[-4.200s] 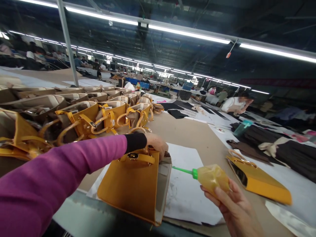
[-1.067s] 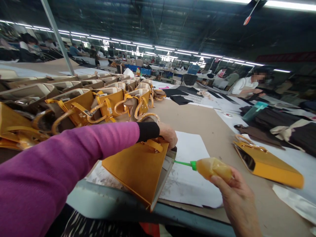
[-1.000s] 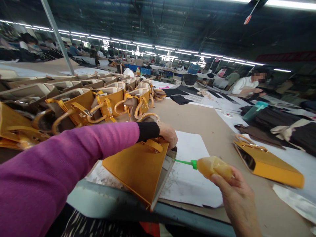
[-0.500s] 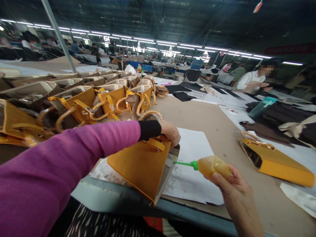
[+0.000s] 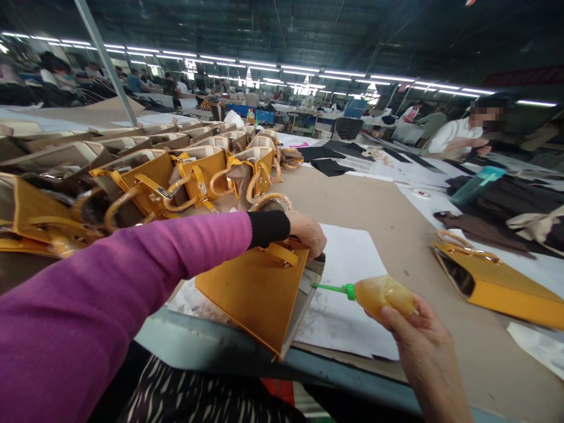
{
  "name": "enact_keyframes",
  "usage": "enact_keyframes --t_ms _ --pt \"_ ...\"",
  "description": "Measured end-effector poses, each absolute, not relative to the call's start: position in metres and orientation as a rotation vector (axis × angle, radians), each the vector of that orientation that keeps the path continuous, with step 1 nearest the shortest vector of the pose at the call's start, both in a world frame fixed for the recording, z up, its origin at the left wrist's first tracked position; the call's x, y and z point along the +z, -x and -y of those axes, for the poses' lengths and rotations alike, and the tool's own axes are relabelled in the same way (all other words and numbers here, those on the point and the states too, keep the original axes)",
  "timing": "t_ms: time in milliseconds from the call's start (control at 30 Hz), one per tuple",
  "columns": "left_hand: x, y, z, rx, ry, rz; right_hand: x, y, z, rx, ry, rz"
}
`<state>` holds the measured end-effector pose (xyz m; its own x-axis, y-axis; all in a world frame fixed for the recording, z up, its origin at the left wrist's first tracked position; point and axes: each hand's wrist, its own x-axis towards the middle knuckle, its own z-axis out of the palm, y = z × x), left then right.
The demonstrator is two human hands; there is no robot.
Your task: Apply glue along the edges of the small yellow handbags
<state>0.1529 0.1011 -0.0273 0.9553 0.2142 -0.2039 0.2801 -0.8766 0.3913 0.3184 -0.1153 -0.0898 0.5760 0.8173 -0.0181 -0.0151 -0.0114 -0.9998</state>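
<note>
A yellow handbag point(image 5: 255, 288) lies tilted near the table's front edge, its open side facing right. My left hand point(image 5: 309, 234) is bent over the bag's upper right corner, gripping its edge; the fingertips are mostly hidden behind it. In my right hand point(image 5: 418, 329) is a soft bottle of yellowish glue point(image 5: 381, 294), squeezed between thumb and fingers. The bottle's thin green nozzle point(image 5: 330, 287) points left, its tip at the open edge of the bag. White paper point(image 5: 352, 323) with dark smudges lies under the bag.
Rows of yellow handbags point(image 5: 205, 176) with ring handles stand at the left. Another yellow bag point(image 5: 515, 282) lies at the right. Farther back are black cut pieces point(image 5: 330, 167), a teal bottle point(image 5: 478, 185) and a person point(image 5: 453, 138) at the table.
The whole view has shifted slightly, moving the table's contents a little to the right. Both hands keep their holds, and the nozzle tip stays at the bag's edge.
</note>
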Motion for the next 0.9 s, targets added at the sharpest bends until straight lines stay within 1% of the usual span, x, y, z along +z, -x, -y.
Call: enact_keyframes --t_ms 200,433,900 --pt "-0.023 -0.154 -0.094 -0.389 -2.623 -0.495 -0.09 -0.312 0.125 0.746 1.549 0.811" --pt "-0.021 -0.157 -0.091 -0.345 -2.601 -0.581 -0.087 -0.304 0.137 0.702 1.599 0.91" --pt "-0.009 -0.149 -0.084 -0.362 -2.664 -0.512 -0.097 -0.283 0.162 0.811 1.552 0.988"
